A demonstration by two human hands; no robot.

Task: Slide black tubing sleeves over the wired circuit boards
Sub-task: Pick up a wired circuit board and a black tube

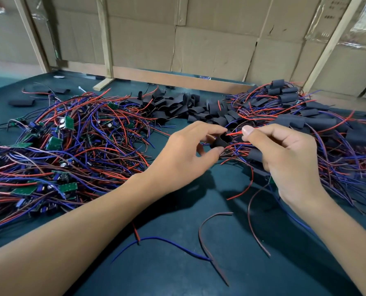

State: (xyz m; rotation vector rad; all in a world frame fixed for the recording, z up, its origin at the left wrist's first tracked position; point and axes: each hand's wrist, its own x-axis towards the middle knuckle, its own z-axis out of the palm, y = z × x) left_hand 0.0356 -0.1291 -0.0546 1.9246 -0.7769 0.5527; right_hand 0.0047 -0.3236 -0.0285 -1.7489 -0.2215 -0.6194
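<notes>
The left hand (186, 154) is pinching one black sleeve (220, 142) between thumb and fingers, with the open mouth of the sleeve facing the right hand (284, 154). The right hand is pinching a red wire (234, 133) between thumb and forefinger and is pointing its tip at the sleeve mouth; the tip is lying just at the opening. The remaining fingers of the right hand are curling around a bundle of wires, and whether a board is sitting in that palm cannot be told. Both hands are working above the dark green table (199, 274), near its middle.

Judged from the layout, the task is partly complete. On the right, a pile of sleeved assemblies (301, 120) is lying with red and blue leads trailing out, and this appears to be the finished stock. On the left, a larger tangle of bare boards (56, 144) with green circuit faces is waiting unsleeved. Between the two piles, at the far side, a heap of loose sleeves (177, 105) is standing ready. A few stray wire offcuts (209, 227) are lying on the table nearest the person.

The unsleeved tangle appears the bigger of the two, so the greater share of the work is probably still outstanding. The current unit is at the threading stage: leads entering, board not yet covered.
</notes>
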